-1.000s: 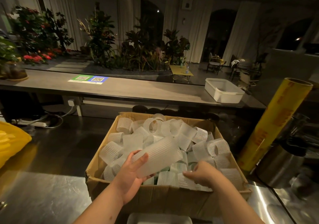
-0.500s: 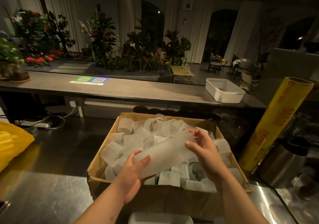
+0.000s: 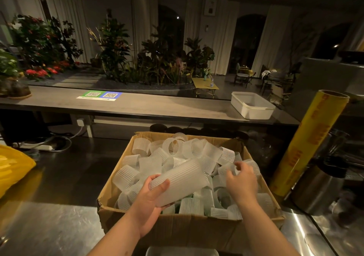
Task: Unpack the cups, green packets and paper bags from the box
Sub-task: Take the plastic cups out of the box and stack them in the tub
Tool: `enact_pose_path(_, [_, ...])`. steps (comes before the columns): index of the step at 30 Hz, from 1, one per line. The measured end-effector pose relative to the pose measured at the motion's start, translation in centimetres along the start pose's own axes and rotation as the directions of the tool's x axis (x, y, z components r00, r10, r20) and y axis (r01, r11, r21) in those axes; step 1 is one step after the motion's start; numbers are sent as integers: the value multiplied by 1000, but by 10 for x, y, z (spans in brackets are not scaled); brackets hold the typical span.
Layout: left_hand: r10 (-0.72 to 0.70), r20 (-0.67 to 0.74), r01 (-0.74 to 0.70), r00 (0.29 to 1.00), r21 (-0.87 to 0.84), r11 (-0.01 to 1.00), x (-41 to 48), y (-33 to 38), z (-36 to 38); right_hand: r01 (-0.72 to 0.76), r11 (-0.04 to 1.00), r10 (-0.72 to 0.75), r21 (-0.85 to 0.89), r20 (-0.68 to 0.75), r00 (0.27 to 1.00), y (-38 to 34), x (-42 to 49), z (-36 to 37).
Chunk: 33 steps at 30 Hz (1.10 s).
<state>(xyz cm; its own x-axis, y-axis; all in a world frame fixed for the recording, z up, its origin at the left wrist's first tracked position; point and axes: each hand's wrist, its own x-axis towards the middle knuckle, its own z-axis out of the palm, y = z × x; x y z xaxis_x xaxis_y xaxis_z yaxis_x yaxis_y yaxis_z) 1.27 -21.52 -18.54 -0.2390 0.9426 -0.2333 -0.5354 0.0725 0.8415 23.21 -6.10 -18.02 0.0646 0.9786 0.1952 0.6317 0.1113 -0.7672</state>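
I cannot see under the cups (image 3: pixel 149 163); they hide the lower box (image 3: pixel 177 230). My right hand (image 3: pixel 241 184) is blurred, so I cannot confirm its grip. The left edge cuts the yellow bag (image 3: pixel 11 169); the bottom edge cuts a white tray (image 3: pixel 181 251).

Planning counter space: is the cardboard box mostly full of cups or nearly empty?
Mostly full: ribbed cups heap to the cardboard box rim; the left hand holds one stack above them.

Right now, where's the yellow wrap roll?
Head view, right side: the yellow roll stands tilted just right of the cardboard box, its lower end beside a steel pot further right.
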Motion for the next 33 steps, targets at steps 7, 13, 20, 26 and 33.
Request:
enact_pose_path(7, [-19,-12,18,1000,-25,1000,-1,1,-1,-19,978,53,-206,159,986,20,12,9])
enact_pose_path(13, [-26,-4,26,1000,-14,1000,-3,5,1,-38,900,-89,435,267,960,3,-6,5])
enact_pose_path(20, [-2,-17,3,1000,28,1000,-1,2,3,-21,671,-203,742,211,956,-32,-26,-24])
enact_pose_path(26, [17,-20,-15,1000,101,995,-1,2,5,79,804,-316,589,311,896,-54,-30,-28])
enact_pose_path(33, [38,-42,-32,998,139,990,-1,0,8,0,795,-333,607,436,836,-50,-36,-24])
